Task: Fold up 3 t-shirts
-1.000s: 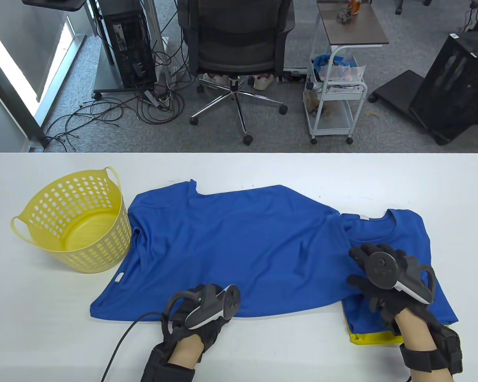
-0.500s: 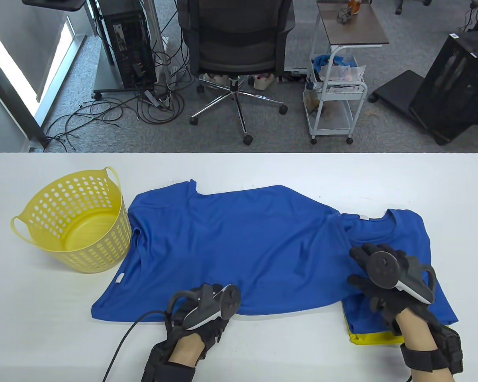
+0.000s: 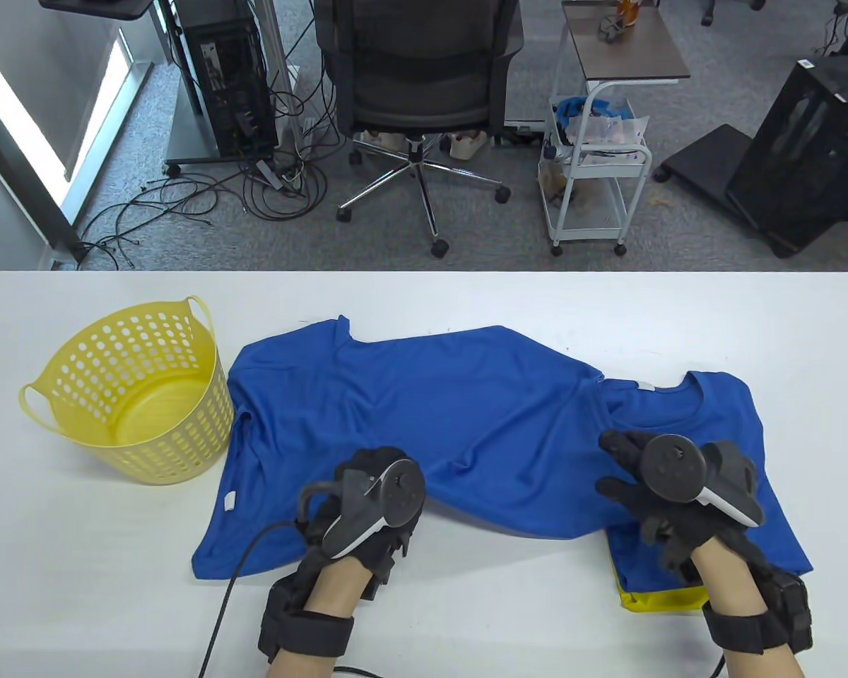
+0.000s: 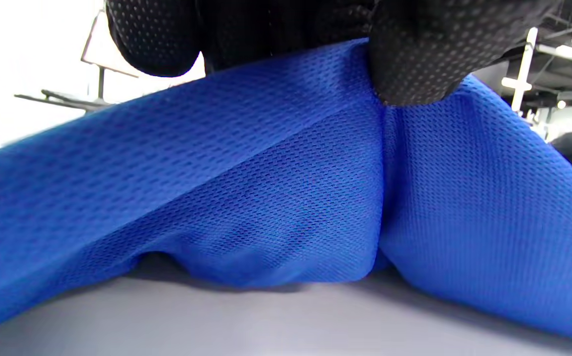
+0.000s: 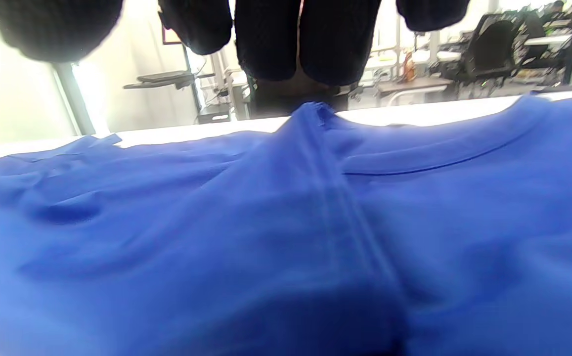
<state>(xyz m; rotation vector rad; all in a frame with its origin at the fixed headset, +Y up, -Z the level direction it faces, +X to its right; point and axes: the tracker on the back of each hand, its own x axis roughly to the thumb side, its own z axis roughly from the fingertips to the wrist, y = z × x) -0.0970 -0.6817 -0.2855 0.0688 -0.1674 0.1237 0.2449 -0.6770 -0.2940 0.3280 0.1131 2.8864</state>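
Blue mesh-knit t-shirt (image 3: 424, 417) lies spread across the middle of the white worktop (image 3: 466, 296); the left hand (image 3: 367, 508) pinches its near hem in curled fingers (image 4: 414, 59), lifting it; the right hand (image 3: 671, 494) rests spread-fingered on the right end, over a folded blue t-shirt (image 3: 721, 438) atop a folded yellow garment (image 3: 661, 602); a yellow perforated plastic basket (image 3: 134, 395) stands far left.
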